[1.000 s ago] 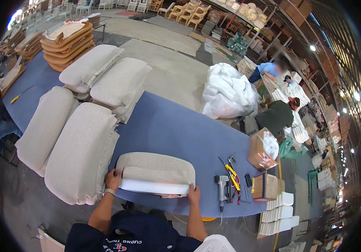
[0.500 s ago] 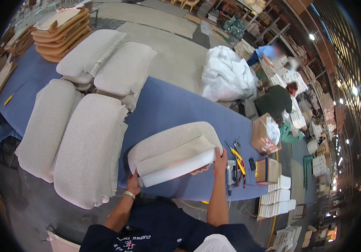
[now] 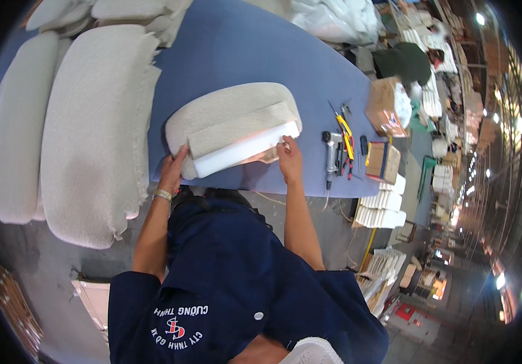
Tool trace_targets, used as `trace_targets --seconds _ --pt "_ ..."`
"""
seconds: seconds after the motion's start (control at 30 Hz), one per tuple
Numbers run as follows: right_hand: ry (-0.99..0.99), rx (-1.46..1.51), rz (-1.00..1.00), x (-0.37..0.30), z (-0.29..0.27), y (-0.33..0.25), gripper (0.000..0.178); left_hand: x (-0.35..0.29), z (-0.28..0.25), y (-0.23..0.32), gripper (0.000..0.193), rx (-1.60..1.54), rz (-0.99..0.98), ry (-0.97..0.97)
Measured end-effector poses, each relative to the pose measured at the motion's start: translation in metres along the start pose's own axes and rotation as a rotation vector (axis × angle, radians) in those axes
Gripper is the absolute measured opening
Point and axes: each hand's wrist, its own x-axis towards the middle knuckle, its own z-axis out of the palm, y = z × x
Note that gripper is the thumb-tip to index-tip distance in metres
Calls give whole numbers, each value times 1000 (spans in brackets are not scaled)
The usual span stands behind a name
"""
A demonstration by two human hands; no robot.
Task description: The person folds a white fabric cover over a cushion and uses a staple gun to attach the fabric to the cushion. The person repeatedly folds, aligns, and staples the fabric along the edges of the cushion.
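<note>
A long, rounded cushion [image 3: 224,109] in light grey-beige fabric lies near the table's front edge. One fabric edge is folded along it, and a strip of white foam [image 3: 237,153] shows at the near side. Brownish material [image 3: 265,157] peeks out beneath the foam. My left hand [image 3: 174,171] grips the cushion's near left corner, thumb on top. At the near right side, my right hand [image 3: 289,159] has its fingers bent together at the foam's edge; whether they pinch fabric or foam is too small to tell.
Stacks of beige padded pieces [image 3: 94,133] fill the blue table's [image 3: 224,42] left side. To the right lie a grey air tool with a hose [image 3: 332,155], yellow-handled pliers [image 3: 347,136] and cardboard boxes [image 3: 387,109]. A bent-over co-worker [image 3: 402,62] is farther back.
The view has tilted down, so the table sits higher in it. My right hand has shifted from the cushion's right end to the foam's near edge; my left hand still holds the left corner.
</note>
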Motion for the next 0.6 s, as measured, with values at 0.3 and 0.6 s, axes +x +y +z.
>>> trace_targets --seconds 0.3,0.6 --pt "108 -24 -144 74 -10 -23 53 24 -8 -16 69 -80 57 -59" --pt "-66 -140 -224 106 6 -6 42 25 -4 -27 72 -58 103 147"
